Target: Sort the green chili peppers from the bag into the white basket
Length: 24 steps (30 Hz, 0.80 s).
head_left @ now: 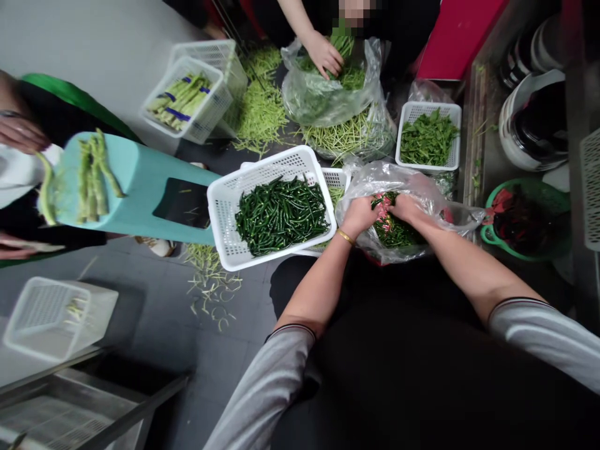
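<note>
My left hand, with a gold bracelet at the wrist, reaches into the mouth of a clear plastic bag. My right hand is in the same bag, a short way to the right. Both hands have bent fingers closed on green peppers; their fingertips are partly hidden. Something pink and white shows between the hands. Left of the bag, a white basket holds a heap of dark green peppers.
Another person's hand is over a bag of greens at the top. A turquoise stool bears stalks at left. A white basket of leaves, a green colander and a white bucket stand at right.
</note>
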Each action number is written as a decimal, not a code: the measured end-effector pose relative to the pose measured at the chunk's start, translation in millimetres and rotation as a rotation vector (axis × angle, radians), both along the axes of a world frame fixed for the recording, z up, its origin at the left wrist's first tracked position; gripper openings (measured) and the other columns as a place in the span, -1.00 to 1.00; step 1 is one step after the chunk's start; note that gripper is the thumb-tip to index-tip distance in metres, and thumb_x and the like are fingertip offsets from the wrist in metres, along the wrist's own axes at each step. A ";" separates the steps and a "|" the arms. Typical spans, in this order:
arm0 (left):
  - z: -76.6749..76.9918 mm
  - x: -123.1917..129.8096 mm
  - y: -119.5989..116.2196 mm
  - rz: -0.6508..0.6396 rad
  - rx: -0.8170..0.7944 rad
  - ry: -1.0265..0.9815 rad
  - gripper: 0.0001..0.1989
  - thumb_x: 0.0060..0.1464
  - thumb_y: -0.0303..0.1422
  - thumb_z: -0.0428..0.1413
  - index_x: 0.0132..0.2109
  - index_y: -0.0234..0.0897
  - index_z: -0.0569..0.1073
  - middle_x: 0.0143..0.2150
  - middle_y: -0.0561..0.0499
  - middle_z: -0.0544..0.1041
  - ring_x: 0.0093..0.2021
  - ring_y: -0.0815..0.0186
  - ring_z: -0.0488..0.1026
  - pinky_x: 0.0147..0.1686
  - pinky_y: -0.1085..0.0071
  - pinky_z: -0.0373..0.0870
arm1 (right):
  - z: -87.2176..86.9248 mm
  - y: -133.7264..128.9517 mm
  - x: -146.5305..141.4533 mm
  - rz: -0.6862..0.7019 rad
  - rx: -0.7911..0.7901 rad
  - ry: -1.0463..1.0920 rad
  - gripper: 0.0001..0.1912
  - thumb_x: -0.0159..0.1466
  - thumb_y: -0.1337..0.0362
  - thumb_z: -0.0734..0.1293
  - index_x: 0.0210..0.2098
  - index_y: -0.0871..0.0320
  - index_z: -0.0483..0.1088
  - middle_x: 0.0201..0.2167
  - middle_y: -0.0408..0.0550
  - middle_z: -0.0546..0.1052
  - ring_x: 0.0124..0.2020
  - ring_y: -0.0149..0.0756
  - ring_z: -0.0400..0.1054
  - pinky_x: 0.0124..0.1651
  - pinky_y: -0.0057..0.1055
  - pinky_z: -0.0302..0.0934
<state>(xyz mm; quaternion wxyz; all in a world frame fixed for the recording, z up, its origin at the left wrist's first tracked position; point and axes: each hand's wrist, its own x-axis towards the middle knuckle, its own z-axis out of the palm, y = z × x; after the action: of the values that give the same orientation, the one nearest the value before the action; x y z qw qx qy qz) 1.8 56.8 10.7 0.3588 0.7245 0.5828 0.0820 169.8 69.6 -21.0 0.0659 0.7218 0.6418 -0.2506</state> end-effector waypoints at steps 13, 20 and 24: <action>-12.4 19.7 -5.9 0.263 -0.377 -0.766 -0.83 0.04 -0.35 0.28 -0.31 -0.35 0.46 -0.55 0.07 0.46 -0.60 0.47 0.28 -0.51 0.48 0.25 | 30.3 -37.6 28.5 -0.139 -0.009 0.851 -0.56 0.24 -0.15 0.29 -0.38 0.14 0.37 -0.59 -0.18 0.33 -0.60 -0.43 0.17 -0.54 -0.49 0.03; 5.3 16.4 -11.0 0.372 -0.652 -1.086 -0.59 0.04 -0.08 0.29 -0.43 -0.32 0.37 -0.63 0.12 0.33 -0.69 0.57 0.14 -0.67 0.54 0.06 | 64.4 -64.2 17.0 0.349 0.229 0.730 -0.56 0.36 -0.02 0.15 -0.50 0.14 0.28 -0.56 -0.13 0.34 -0.50 -0.38 0.18 -0.36 -0.41 0.05; 6.7 18.4 -11.9 0.347 -0.680 -1.088 -0.61 -0.04 -0.18 0.37 -0.48 -0.31 0.35 -0.65 0.14 0.30 -0.70 0.57 0.12 -0.70 0.56 -0.02 | 77.7 -64.4 26.4 0.693 0.087 0.631 -0.59 0.32 0.07 0.18 -0.58 0.13 0.19 -0.61 -0.18 0.26 -0.55 -0.43 0.09 -0.40 -0.42 -0.02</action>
<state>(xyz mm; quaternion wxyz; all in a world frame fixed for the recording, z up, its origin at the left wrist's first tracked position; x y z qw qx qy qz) 20.1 44.8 17.5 0.7921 0.3219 0.4201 0.3040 196.2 5.1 56.7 -0.0832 0.3555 0.8436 -0.3938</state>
